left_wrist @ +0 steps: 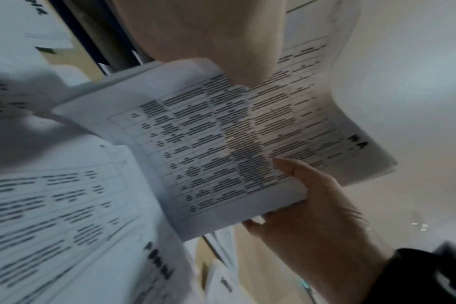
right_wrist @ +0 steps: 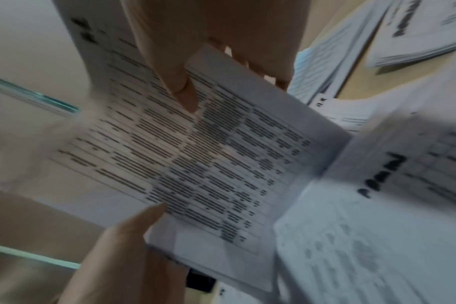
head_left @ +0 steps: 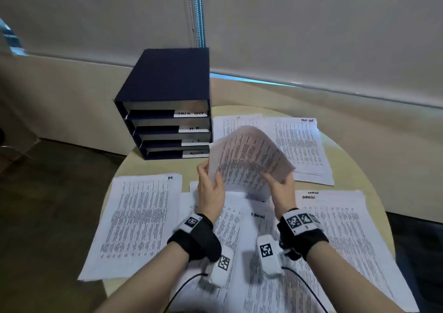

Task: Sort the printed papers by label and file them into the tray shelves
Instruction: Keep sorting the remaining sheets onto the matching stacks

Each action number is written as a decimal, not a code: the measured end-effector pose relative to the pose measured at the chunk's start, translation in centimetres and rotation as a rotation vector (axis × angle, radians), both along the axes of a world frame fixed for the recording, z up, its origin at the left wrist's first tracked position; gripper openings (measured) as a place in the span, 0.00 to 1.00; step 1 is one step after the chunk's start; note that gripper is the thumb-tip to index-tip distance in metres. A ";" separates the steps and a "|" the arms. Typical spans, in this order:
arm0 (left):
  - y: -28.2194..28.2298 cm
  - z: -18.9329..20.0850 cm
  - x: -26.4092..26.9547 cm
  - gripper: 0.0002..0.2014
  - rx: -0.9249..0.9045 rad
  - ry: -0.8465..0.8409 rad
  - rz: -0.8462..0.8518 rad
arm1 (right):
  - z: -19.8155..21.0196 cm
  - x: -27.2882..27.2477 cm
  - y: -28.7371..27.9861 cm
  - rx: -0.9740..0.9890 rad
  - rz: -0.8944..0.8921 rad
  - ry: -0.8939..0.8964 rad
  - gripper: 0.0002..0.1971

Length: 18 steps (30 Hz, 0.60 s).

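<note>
Both of my hands hold one thin stack of printed papers (head_left: pixel 249 159) up over the round table (head_left: pixel 374 193), its top edge bowed away from me. My left hand (head_left: pixel 211 177) grips its lower left edge and my right hand (head_left: pixel 275 178) pinches the lower right edge. The left wrist view shows the stack (left_wrist: pixel 221 148) with a blurred handwritten label at one corner. In the right wrist view my right thumb (right_wrist: pixel 182 90) lies on the stack (right_wrist: pixel 195 154). The dark blue tray shelves (head_left: pixel 167 78) stand at the back left with tiers tagged TASK LIST, H.R., I.T. and ADMIN.
Sorted piles lie around the table: one at the left (head_left: pixel 139 221), one behind the held stack (head_left: pixel 237 123), one at the back right (head_left: pixel 304 147), one at the right (head_left: pixel 340 236). Loose sheets (head_left: pixel 249 252) lie under my wrists. The floor drops away to the left.
</note>
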<state>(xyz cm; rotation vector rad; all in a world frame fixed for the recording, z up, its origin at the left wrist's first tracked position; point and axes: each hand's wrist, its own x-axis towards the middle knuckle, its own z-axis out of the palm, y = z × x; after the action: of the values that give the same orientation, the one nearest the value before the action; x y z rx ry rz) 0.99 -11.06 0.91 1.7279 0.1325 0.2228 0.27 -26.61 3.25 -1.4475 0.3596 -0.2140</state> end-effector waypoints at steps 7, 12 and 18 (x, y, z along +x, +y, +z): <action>2.2 0.9 2.3 0.32 0.040 0.239 0.033 | -1.7 1.7 -0.9 0.183 0.077 0.188 0.30; 9.8 5.6 1.7 0.21 -0.024 0.127 0.052 | -3.6 0.2 -4.3 -0.440 0.259 0.283 0.15; 21.3 4.5 -1.8 0.13 0.076 0.400 0.228 | -6.2 -3.6 -6.0 -1.145 0.528 0.638 0.14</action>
<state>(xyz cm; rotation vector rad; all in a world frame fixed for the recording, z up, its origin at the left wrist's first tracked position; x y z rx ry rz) -0.78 10.25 5.38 1.8152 0.6226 0.0455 -3.35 -32.64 -2.94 -2.6826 0.3597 0.5915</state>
